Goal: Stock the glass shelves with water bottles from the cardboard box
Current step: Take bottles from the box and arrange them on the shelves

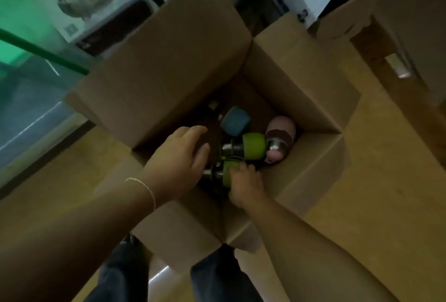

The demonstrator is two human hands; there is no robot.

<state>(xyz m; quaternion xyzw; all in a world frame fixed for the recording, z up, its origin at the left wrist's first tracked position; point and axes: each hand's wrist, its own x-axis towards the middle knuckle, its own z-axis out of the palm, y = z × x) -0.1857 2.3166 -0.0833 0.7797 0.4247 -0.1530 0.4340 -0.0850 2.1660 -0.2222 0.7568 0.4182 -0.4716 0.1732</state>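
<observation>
four bottles are seen lying inside the open cardboard box [301, 79]: two green bottles with steel necks, one blue bottle [234, 120] and one pink bottle [280, 136]. no writing can be read on any of them. the nearer green bottle [225, 173], by the box's near wall, is gripped by the curled fingers of the right hand [245, 184]. the farther green bottle [252, 146] lies just beyond it, beside the pink one. the left hand [179, 156] is held with fingers relaxed and spread, nothing in it, over the box's left side. printed cartons [79, 2] are stacked behind.
</observation>
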